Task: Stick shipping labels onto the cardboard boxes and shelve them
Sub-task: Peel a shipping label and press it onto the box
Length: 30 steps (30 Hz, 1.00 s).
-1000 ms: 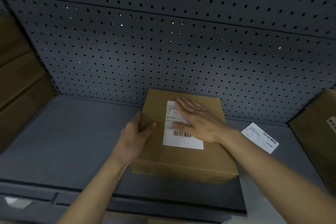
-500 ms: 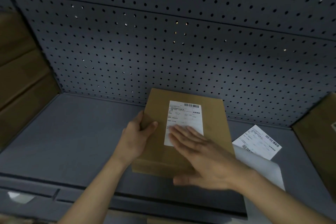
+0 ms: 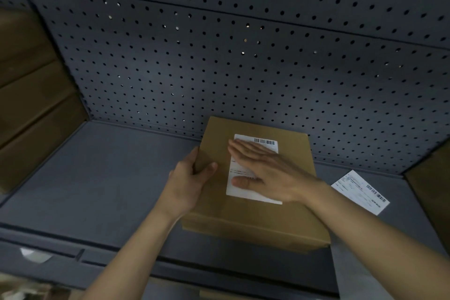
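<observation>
Nearest the viewer, the dark grey metal front rail (image 3: 121, 258) of the shelf runs across the frame from eight o'clock to four o'clock. A small pale tag (image 3: 31, 253) sits on it at eight o'clock; its print cannot be read.

Both bare forearms reach in from six o'clock. The left hand (image 3: 187, 185) grips the flat brown rectangular cardboard box (image 3: 297, 214) at the box's nine o'clock edge, with the fingers curled round the side and the thumb pinching down on the top face. The right hand (image 3: 272, 173) lies palm down on the box top. Its fingers are straight and pressed together, pointing toward ten o'clock, and the thumb is spread out to the side. It presses on the white rectangular shipping label (image 3: 236, 168), which lies on the middle of the box top with a barcode showing at its far edge.

The box rests on the grey shelf deck (image 3: 97, 178), just right of centre, with its far edge close to the back wall.

At the box's three o'clock, apart from it, a second white barcoded label (image 3: 360, 191) lies loose and askew on the deck. Beyond that label, at the frame's three o'clock edge, stands another brown cardboard carton (image 3: 433, 190), partly cut off. At nine o'clock, stacked brown cardboard cartons (image 3: 29, 105) fill the left side.

Farthest back, a grey perforated metal back panel (image 3: 219, 68) rises from the deck toward twelve o'clock.
</observation>
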Each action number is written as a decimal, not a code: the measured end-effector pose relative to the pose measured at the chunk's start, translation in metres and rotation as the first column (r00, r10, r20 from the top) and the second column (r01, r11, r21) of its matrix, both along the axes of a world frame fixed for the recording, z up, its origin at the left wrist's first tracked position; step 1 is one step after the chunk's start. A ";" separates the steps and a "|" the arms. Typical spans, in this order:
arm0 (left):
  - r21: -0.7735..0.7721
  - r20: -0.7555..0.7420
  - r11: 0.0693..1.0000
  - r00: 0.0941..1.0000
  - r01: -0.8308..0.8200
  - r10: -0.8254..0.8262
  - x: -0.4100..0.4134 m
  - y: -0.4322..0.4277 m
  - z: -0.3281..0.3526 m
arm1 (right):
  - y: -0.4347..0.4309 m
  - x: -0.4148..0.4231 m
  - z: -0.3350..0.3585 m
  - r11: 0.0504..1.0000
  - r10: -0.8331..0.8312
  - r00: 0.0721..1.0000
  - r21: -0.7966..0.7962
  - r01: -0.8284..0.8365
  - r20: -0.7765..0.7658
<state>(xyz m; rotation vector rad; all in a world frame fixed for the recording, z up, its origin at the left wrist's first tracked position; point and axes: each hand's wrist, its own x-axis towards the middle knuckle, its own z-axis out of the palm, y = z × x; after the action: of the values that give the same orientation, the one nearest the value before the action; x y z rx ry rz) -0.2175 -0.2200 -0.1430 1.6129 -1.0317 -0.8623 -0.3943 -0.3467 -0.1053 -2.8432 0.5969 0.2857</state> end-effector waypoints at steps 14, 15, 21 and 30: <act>-0.010 0.000 0.999 0.999 -0.035 0.035 -0.002 -0.001 -0.002 | -0.016 0.024 0.000 0.993 -0.110 0.994 -0.052 0.109 -0.012; -0.010 0.003 0.999 0.999 -0.042 0.042 -0.002 -0.001 -0.002 | -0.009 0.021 0.001 0.995 -0.092 0.996 -0.042 0.091 -0.014; 0.001 0.003 0.998 0.998 -0.064 0.064 -0.002 -0.001 -0.001 | 0.052 -0.007 0.005 0.995 0.072 0.997 -0.066 -0.073 -0.024; 0.000 0.016 0.997 0.997 -0.072 0.072 -0.003 -0.001 0.000 | 0.085 -0.017 0.004 0.994 0.096 0.995 -0.056 -0.095 0.016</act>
<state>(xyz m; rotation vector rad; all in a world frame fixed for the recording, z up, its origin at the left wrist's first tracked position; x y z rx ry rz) -0.2204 -0.2206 -0.1430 1.6499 -0.9781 -0.8032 -0.4112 -0.2614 -0.1014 -2.9295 0.4737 0.2625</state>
